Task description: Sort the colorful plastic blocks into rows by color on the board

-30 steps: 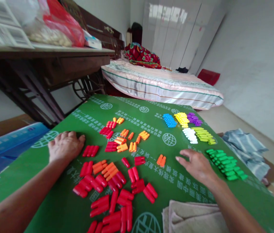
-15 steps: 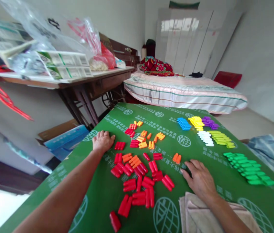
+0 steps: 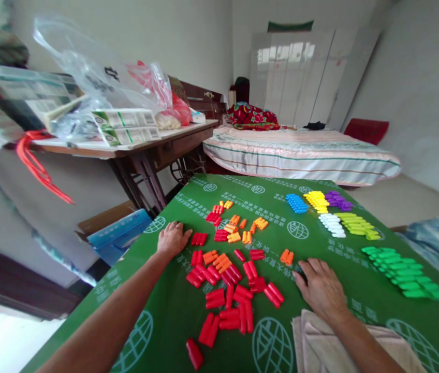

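My left hand (image 3: 173, 238) rests palm down on the green tabletop (image 3: 188, 199), its fingers stretched out, just left of a short row of red plastic pieces (image 3: 199, 239). On the other side, my right hand (image 3: 320, 282) lies palm down with fingers spread and thumb out, holding nothing. Just beyond it is a small orange piece (image 3: 287, 257), apart from the fingers. Between the hands lie several scattered red pieces (image 3: 230, 318), mostly joined in pairs, with orange ones (image 3: 222, 262) among them. Further back sit yellow-orange pieces (image 3: 260, 223).
Sorted groups lie at the right: blue (image 3: 296, 203), yellow (image 3: 316, 201), purple (image 3: 338, 200), white (image 3: 332, 225), lime (image 3: 359, 226) and green (image 3: 401, 272). A folded beige cloth (image 3: 305, 342) lies under my right forearm. At left stands a desk (image 3: 118, 152) with boxes and bags; a bed (image 3: 297, 150) is behind.
The view has tilted up and shifted slightly left, so everything sits lower and a little to the right. Both hands stay in the same places on the table, and the pieces have not moved.
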`<state>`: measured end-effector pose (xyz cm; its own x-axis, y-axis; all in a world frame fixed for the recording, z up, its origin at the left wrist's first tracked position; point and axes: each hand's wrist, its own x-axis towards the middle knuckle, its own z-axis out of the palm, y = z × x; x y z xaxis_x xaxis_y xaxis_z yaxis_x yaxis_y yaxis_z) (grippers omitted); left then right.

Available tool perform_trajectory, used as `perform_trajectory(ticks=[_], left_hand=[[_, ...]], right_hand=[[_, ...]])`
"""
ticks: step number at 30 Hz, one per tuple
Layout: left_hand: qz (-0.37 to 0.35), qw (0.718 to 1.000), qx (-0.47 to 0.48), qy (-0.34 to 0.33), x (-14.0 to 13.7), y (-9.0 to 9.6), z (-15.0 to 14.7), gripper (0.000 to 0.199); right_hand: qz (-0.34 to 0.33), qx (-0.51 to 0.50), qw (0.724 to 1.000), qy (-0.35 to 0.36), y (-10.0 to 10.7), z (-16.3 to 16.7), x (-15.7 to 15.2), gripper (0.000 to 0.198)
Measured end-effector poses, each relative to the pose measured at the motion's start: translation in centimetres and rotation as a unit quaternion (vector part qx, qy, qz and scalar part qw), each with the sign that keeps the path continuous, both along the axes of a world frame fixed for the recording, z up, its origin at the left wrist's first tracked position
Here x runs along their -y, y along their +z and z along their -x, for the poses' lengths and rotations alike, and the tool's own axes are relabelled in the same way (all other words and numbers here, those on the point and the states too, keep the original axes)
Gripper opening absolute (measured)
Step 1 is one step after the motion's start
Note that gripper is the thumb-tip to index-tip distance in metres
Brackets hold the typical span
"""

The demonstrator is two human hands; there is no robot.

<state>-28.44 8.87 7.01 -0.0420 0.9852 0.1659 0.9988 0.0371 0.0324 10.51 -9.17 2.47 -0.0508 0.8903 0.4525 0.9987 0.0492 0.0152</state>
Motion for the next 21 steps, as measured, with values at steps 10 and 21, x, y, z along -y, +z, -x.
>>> perform_trajectory(ticks=[10,21], left_hand=[[0.006,0.999,0.018,-0.034,1.4,-0.6,-0.4,0.041],[0.005,0.997,0.047,-0.064,2.8,-1.0,-1.7,0.04]], right_hand=[[0.015,-0.017,1.0,-0.019,0.8,0.5,-0.2,0.022],[0.015,-0.045,0.999,-0.025,1.2,0.6,-0.3,0.019]])
